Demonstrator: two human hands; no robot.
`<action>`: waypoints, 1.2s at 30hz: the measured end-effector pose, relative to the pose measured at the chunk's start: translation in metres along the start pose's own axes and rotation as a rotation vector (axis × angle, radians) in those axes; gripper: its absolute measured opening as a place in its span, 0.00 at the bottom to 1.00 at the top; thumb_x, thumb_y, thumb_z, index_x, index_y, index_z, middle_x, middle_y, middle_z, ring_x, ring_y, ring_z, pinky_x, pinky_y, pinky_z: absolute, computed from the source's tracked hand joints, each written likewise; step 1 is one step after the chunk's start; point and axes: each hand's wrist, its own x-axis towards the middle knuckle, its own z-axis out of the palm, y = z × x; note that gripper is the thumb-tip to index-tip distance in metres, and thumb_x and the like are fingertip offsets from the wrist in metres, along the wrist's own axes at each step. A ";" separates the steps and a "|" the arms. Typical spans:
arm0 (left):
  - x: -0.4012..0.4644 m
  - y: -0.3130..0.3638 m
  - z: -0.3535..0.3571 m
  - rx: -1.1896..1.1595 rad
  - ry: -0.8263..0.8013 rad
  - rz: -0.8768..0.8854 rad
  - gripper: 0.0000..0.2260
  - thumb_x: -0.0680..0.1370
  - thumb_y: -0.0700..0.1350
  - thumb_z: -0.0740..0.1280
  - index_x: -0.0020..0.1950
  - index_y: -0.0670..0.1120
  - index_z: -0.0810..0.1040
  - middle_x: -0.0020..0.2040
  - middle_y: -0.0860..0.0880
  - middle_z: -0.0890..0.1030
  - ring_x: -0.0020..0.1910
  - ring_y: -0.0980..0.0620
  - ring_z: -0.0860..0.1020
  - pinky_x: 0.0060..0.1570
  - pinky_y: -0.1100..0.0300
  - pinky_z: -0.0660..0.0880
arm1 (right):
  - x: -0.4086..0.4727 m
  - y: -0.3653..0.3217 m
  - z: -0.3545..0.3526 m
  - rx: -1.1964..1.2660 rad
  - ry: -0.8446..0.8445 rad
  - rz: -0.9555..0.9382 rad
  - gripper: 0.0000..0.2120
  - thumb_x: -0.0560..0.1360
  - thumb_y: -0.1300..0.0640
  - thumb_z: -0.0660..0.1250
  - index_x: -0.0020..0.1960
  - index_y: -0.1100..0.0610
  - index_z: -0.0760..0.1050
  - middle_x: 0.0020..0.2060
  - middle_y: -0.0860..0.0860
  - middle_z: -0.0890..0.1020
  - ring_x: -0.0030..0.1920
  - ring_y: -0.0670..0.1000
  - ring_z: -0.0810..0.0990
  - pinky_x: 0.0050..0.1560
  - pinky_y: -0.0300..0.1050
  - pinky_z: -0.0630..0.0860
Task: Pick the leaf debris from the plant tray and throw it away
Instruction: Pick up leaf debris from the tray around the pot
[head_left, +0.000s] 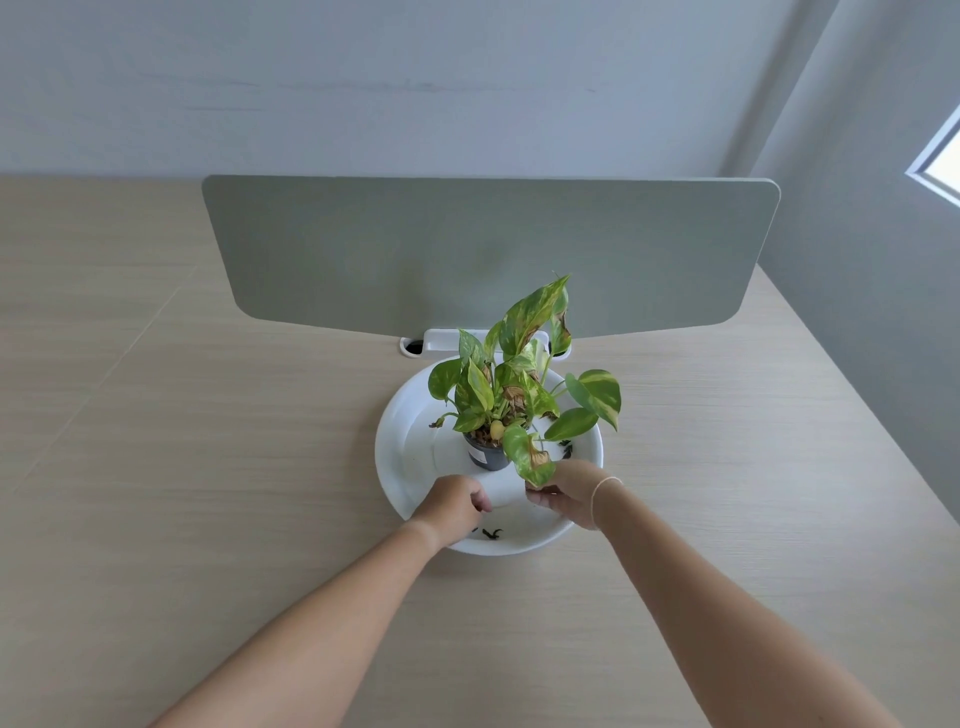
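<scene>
White tray (415, 457), green-yellow variegated plant (524, 384), black pot (485, 457).

Both hands (511, 496) over plant tray (410, 457)

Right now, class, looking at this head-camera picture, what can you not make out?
- Whether the left hand holds debris: its curled fingers hide it.
- What the right hand pinches: a drooping leaf covers the fingertips.
- Tray floor behind the pot: foliage hides it.
- Any bin: none in the frame.
- Dark bits: too small to identify.
</scene>
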 end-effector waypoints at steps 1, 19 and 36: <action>-0.001 0.001 0.001 0.011 -0.006 0.012 0.14 0.75 0.32 0.60 0.54 0.39 0.82 0.53 0.42 0.81 0.42 0.50 0.76 0.38 0.66 0.72 | 0.000 -0.001 -0.003 0.054 -0.035 0.013 0.08 0.75 0.73 0.60 0.40 0.65 0.73 0.36 0.55 0.74 0.36 0.50 0.74 0.32 0.36 0.80; 0.007 0.016 0.021 0.333 0.019 -0.011 0.12 0.75 0.33 0.60 0.53 0.38 0.81 0.59 0.41 0.76 0.54 0.42 0.78 0.51 0.57 0.75 | 0.004 0.000 -0.017 0.304 -0.111 0.131 0.10 0.73 0.68 0.50 0.46 0.64 0.70 0.41 0.56 0.69 0.35 0.54 0.73 0.25 0.37 0.76; 0.002 0.009 -0.008 -0.266 -0.033 -0.166 0.10 0.72 0.33 0.65 0.34 0.45 0.76 0.31 0.47 0.76 0.28 0.53 0.73 0.32 0.63 0.72 | -0.005 0.003 -0.010 0.269 -0.036 0.069 0.11 0.74 0.68 0.50 0.41 0.64 0.71 0.38 0.55 0.70 0.35 0.54 0.73 0.22 0.35 0.73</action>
